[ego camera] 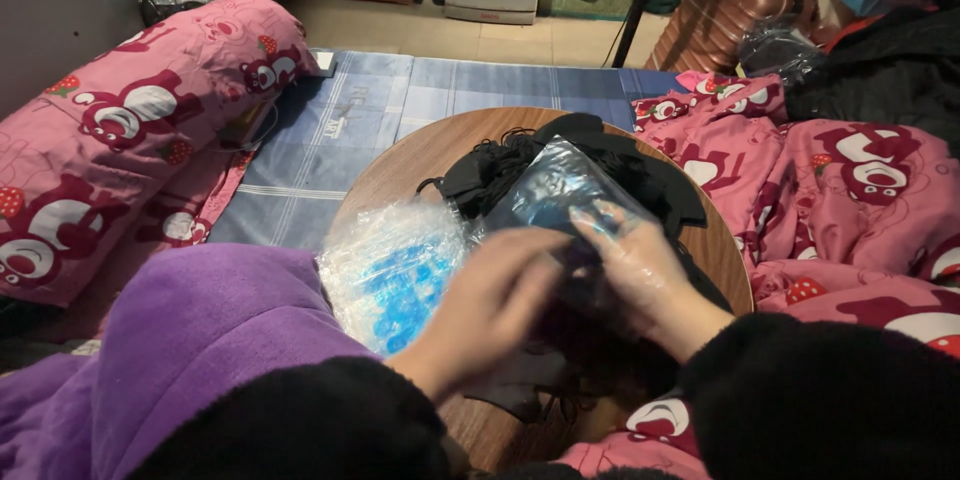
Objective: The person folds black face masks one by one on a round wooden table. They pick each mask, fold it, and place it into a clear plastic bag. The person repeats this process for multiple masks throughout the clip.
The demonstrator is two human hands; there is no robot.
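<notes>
Hands met mid-frame: your left hand (490, 290) and right hand (640, 275) closed their fingers on one clear bag (555, 190) holding something dark, over the round bench (400, 165); black pile (500, 165) behind remained unbagged, blurry.

A round table (400, 165) stands on a mat (400, 100). A stack of bags (395, 270) lies on the table's left side — a pile of cloth (500, 165) behind it. Both hands (560, 285) meet over the middle, maybe inside one bag (555, 185). A pillow (140, 130) lies left, a blanket (850, 200) right.
</notes>
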